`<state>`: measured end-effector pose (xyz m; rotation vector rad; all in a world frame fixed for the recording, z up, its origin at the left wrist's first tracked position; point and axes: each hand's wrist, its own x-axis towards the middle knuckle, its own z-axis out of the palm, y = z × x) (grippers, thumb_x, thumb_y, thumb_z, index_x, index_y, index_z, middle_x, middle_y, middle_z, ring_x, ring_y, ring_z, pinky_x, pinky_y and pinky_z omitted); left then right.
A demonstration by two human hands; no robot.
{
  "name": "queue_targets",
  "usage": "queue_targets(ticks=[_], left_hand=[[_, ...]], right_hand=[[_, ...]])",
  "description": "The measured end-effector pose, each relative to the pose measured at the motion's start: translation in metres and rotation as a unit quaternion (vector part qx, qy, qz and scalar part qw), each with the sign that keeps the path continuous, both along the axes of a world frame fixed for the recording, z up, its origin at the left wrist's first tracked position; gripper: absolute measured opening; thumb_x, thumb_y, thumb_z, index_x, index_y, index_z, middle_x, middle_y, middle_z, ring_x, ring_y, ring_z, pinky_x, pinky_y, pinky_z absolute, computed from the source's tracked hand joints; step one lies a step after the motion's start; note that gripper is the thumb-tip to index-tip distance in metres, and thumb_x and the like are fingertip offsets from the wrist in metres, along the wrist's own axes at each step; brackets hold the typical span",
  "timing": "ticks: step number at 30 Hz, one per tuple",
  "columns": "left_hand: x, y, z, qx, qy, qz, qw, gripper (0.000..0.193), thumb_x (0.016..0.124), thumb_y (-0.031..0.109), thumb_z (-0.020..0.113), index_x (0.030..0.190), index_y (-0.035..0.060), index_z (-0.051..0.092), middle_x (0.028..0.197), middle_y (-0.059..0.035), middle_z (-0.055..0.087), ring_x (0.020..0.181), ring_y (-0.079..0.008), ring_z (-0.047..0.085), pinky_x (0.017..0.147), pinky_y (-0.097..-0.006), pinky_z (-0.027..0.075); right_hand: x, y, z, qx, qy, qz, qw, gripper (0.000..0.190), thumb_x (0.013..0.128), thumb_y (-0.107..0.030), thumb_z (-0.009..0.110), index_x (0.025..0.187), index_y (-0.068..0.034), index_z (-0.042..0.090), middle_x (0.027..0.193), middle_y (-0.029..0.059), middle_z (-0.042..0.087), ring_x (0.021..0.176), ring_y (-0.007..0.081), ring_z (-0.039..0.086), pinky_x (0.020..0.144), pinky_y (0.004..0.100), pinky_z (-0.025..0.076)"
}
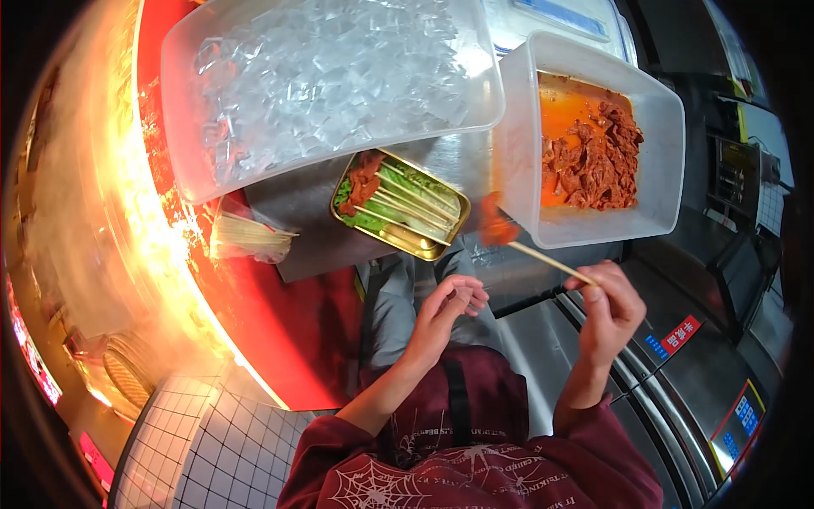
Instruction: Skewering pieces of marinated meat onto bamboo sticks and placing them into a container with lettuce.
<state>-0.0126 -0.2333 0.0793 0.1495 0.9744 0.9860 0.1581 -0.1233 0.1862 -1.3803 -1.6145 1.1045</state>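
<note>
Between the fingertips of my right hand (pixel 610 312) is the bare end of a bamboo skewer (pixel 547 257). Red marinated meat (pixel 496 223) is threaded on its far end, beside the near wall of a translucent plastic tub (pixel 655 153). Inside that tub lie sliced marinated meat (pixel 598 165) and orange-red liquid. My left hand (pixel 448 312) holds nothing, its fingers loosely curled and apart, below a gold metal tray (pixel 434 253). Several skewers (pixel 416 200) rest in the tray on green lettuce leaves (pixel 375 223), their meat (pixel 362 181) at the left end.
A large translucent tub (pixel 337 143) of ice cubes (pixel 343 70) stands behind the tray. To the left, a plastic bag of bamboo skewers (pixel 251 237) lies near a red surface (pixel 280 337) and a bright glare. A lidded plastic container (pixel 572 32) stands at the back right.
</note>
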Motion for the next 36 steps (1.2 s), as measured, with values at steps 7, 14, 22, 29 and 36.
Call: queue_targets(ticks=[7, 14, 22, 29, 36], left_hand=[[-0.03, -0.035, -0.005, -0.016, 0.013, 0.028, 0.999, 0.022, 0.097, 0.017, 0.046, 0.109, 0.0011, 0.055, 0.1, -0.0096, 0.061, 0.092, -0.0164, 0.059, 0.082, -0.0284, 0.046], [-0.053, -0.052, -0.009, -0.012, 0.026, 0.035, 0.999, 0.023, 0.096, 0.014, 0.045, 0.11, -0.0001, 0.055, 0.1, -0.0104, 0.062, 0.092, -0.0163, 0.059, 0.083, -0.0288, 0.046], [-0.057, -0.055, -0.009, -0.005, 0.026, 0.043, 0.999, 0.025, 0.099, 0.02, 0.046, 0.108, 0.0004, 0.057, 0.096, -0.0078, 0.063, 0.088, -0.0147, 0.06, 0.079, -0.0269, 0.045], [-0.063, -0.049, -0.007, -0.01, 0.022, 0.058, 0.998, 0.024, 0.098, 0.019, 0.046, 0.108, 0.0001, 0.057, 0.096, -0.0082, 0.063, 0.088, -0.0152, 0.06, 0.08, -0.0271, 0.046], [-0.065, -0.046, -0.006, -0.011, 0.023, 0.052, 0.998, 0.023, 0.096, 0.014, 0.045, 0.109, -0.0012, 0.056, 0.1, -0.0109, 0.062, 0.091, -0.0171, 0.059, 0.083, -0.029, 0.046]], right_hand=[[-0.083, -0.03, -0.061, -0.09, 0.015, 0.006, 0.996, 0.017, 0.082, 0.005, 0.062, 0.096, 0.002, 0.07, 0.082, 0.0086, 0.068, 0.072, 0.013, 0.061, 0.062, 0.0228, 0.045], [-0.112, -0.035, -0.116, 0.078, -0.135, 0.045, 0.987, 0.015, 0.079, 0.002, 0.066, 0.093, -0.003, 0.07, 0.076, 0.0071, 0.066, 0.058, 0.0161, 0.056, 0.052, 0.0258, 0.042], [-0.121, -0.041, -0.113, 0.068, -0.234, 0.058, 0.968, 0.013, 0.077, -0.008, 0.069, 0.09, -0.008, 0.07, 0.073, 0.0056, 0.065, 0.057, 0.021, 0.057, 0.054, 0.0312, 0.046], [-0.121, -0.041, -0.105, 0.089, -0.296, 0.096, 0.946, 0.014, 0.077, -0.013, 0.07, 0.091, -0.01, 0.068, 0.08, 0.0032, 0.061, 0.074, 0.0226, 0.059, 0.06, 0.0343, 0.047], [-0.117, -0.035, -0.115, 0.127, -0.274, 0.118, 0.946, 0.012, 0.074, -0.007, 0.071, 0.085, -0.01, 0.066, 0.082, 0.0027, 0.059, 0.074, 0.0237, 0.056, 0.064, 0.0345, 0.046]])
